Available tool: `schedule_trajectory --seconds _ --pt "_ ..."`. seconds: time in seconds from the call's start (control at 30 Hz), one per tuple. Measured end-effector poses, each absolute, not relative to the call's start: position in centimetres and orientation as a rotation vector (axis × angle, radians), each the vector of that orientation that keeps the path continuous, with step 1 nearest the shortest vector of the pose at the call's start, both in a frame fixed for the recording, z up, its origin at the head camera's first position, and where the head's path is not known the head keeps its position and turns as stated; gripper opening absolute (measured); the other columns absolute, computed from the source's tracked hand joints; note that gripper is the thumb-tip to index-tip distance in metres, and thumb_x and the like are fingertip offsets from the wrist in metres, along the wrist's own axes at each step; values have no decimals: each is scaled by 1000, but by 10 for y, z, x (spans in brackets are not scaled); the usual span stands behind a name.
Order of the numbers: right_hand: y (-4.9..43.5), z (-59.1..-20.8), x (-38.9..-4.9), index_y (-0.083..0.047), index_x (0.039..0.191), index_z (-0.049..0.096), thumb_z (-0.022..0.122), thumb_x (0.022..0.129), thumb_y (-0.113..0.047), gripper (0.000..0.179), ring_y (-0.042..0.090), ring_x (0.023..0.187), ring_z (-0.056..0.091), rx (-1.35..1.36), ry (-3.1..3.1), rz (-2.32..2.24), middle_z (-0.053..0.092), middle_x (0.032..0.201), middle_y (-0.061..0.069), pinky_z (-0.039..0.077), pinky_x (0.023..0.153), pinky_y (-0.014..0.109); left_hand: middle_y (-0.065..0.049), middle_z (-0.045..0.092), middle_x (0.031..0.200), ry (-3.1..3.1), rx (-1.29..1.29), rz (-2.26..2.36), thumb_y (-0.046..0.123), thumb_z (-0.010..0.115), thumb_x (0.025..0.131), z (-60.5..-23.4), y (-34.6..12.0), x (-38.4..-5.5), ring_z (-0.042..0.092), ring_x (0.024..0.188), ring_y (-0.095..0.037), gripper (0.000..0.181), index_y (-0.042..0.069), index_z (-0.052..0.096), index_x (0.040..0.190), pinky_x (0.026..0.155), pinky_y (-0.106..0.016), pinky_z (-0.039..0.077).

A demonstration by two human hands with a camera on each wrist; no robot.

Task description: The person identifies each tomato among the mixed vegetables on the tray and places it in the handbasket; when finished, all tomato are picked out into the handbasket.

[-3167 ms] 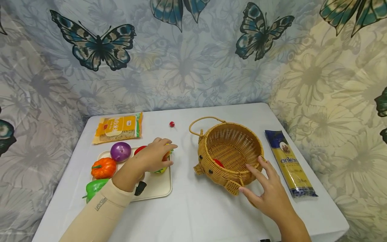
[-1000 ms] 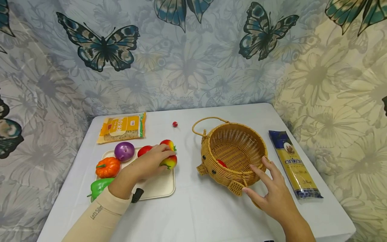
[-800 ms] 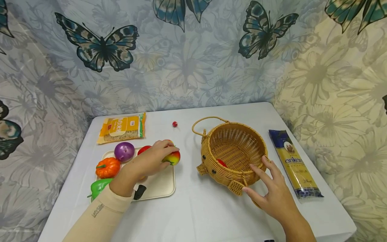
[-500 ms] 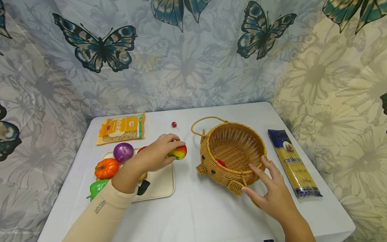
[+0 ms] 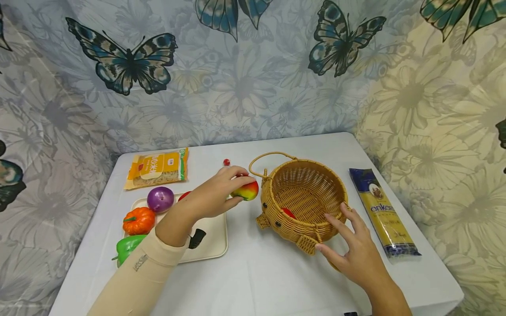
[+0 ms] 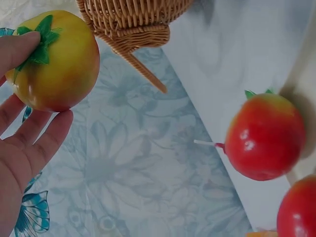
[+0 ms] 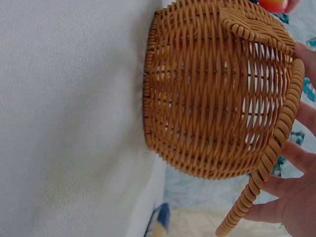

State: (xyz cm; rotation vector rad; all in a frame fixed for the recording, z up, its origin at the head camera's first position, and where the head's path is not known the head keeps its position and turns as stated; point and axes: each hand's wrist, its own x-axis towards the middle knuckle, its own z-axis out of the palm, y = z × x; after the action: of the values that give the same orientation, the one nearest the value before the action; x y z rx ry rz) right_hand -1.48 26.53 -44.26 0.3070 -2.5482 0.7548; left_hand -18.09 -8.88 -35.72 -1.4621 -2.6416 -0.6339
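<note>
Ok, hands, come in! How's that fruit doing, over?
Left hand: holding red-yellow fruit, outside basket. Right hand: touching basket rim. Possibly in the way: basket handle, sticking out near fruit.

Basket (image 5: 300,229) open above, handle (image 5: 274,153) looped at far left

You show one left hand (image 5: 215,193) and one right hand (image 5: 359,254). Count before you: one table (image 5: 253,281), one wicker basket (image 5: 316,180), one visible red item (image 5: 288,213) inside it, one tray (image 5: 215,243), three red or red-yellow fruits (image 6: 265,138), one orange pumpkin (image 5: 139,220), one green pepper (image 5: 129,248), one purple vegetable (image 5: 160,199), one small red object (image 5: 226,162), two food packets (image 5: 157,169)
</note>
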Motion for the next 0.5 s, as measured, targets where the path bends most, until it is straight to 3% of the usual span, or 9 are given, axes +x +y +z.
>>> schedule_trajectory --seconds 0.5 --pt "266 -444 -14 -15 139 64 92 72 -38 76 58 145 27 302 -2545 757 36 158 26 31 100 83 -8 54 139 -2508 -1600 -663 8 72 94 -339 -52 -185 49 128 -27 48 14 61 141 108 -37 47"
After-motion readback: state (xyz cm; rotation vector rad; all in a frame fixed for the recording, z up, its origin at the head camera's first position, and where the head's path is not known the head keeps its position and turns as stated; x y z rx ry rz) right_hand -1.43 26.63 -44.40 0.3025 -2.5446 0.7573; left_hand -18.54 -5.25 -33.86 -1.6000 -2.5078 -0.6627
